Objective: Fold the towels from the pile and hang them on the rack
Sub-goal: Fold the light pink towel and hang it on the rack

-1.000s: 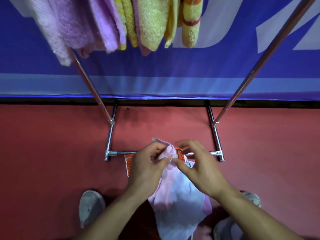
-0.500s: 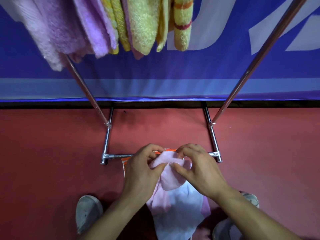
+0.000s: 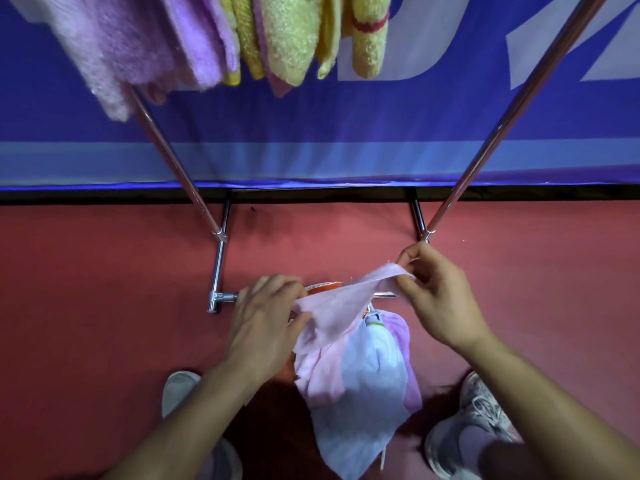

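Pink towel (image 3: 337,306) stretched above the pile (image 3: 360,386), 6 o'clock of the rack (image 3: 218,261); my left hand (image 3: 266,322) fingers clamp its 9 o'clock end, my right hand (image 3: 441,296) pinches its 3 o'clock corner; I should match corners squarely.

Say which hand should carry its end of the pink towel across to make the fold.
Right, probably. The right hand pinches a free corner of the thin pink cloth towel, held higher; the left hand grips a bunched edge low over the pale towel pile.
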The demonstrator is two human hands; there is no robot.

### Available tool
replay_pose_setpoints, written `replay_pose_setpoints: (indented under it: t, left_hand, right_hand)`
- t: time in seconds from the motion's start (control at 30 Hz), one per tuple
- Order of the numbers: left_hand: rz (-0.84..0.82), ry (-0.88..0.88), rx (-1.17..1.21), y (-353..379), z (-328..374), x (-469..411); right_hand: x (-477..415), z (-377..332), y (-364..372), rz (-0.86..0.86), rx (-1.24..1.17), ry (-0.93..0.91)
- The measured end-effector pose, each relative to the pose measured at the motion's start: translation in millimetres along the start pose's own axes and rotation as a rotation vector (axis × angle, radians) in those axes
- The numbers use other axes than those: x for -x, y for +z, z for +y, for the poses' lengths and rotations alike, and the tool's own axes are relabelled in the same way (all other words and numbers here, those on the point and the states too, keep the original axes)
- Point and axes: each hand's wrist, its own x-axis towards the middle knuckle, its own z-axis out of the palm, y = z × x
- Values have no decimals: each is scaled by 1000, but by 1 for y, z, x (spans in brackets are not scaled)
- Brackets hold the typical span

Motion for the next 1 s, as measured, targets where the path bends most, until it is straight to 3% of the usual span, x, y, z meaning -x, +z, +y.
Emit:
replay_pose_setpoints:
  t: [0.17, 0.3, 0.43, 0.5, 0.57, 0.7, 0.87, 1.0]
  left_hand:
    - [-25, -149, 154, 2, -11, 2]
    - [-130, -476, 448, 2, -7, -8]
    - [-129, -645, 757, 7, 5, -12]
    - [-123, -658, 884, 11, 14, -13]
    - [-104, -692, 976, 15, 21, -12]
    - [-122, -678, 1052, 29, 32, -8]
    - [40, -537, 925, 39, 42, -5]
    - [81, -598, 928, 42, 44, -8]
  right_hand:
    - [-5, 6, -18, 131, 45, 111]
    - [-1, 7, -13, -120, 255, 272]
    - [8, -4, 6, -321, -299, 587]
    - [10, -13, 13, -404, -388, 638]
    - [9, -16, 18, -448, -416, 651]
    - [8, -14, 33, -351, -435, 630]
    - [10, -15, 49, -271, -358, 510]
    - [14, -15, 62, -258, -280, 388]
